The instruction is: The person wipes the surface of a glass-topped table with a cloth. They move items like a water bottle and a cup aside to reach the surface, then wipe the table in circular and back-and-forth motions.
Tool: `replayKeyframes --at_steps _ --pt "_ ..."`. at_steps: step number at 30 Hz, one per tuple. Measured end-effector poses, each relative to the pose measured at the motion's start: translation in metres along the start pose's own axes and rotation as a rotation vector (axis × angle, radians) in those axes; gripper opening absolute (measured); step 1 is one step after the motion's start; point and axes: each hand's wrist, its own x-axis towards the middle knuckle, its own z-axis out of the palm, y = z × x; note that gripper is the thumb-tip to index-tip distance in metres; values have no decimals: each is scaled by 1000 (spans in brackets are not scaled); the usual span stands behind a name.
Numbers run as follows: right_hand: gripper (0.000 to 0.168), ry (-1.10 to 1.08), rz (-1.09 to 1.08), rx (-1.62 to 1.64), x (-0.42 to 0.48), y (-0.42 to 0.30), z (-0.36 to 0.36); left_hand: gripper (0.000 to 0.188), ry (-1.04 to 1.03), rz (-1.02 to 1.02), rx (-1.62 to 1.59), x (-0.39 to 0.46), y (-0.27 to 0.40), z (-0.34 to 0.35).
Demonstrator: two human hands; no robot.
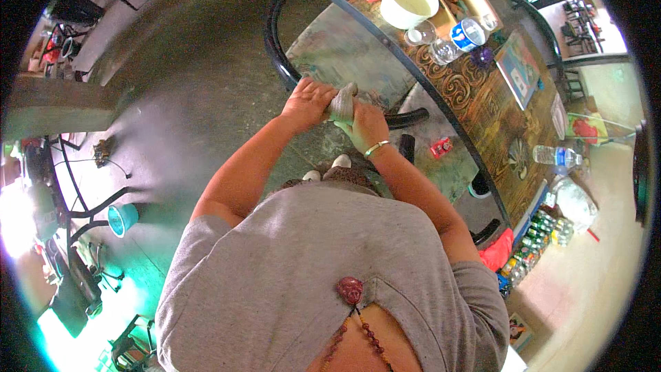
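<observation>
A grey ribbed knit cloth [343, 104], possibly a glove, is bunched between my two hands in front of my body. My left hand [310, 101] holds it from the left, fingers bent over its edge. From the right, my right hand [367, 126] grips it, with a bracelet at the wrist. Just beyond my left hand runs a curved black tube [281, 59]. Another black tube end [410, 118] sticks out beside my right hand. The palms and part of the cloth are hidden.
To the right stands a wooden table [480, 129] with a dark rim, bearing a cream tub [409, 2], an open cardboard box [467, 2] and plastic bottles [459, 41]. Below its edge lies a red packet [441, 148]. A turquoise bucket [123, 219] stands left; crated bottles [532, 248] stand right.
</observation>
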Motion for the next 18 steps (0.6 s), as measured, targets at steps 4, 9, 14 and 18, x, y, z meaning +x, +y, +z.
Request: replayKeyframes --at_steps 4,9,14,18 --pt "48 -143 22 86 4 -7 -18 52 -9 -17 -4 -4 6 -15" --pt "41 76 -154 127 3 6 -11 46 130 -15 17 -19 0 -11" --pt "34 340 -397 -10 11 -26 -60 43 440 -67 -9 -37 22 -47" --pt "31 467 -476 -63 25 -45 -57 38 640 -85 -64 -28 3 -56"
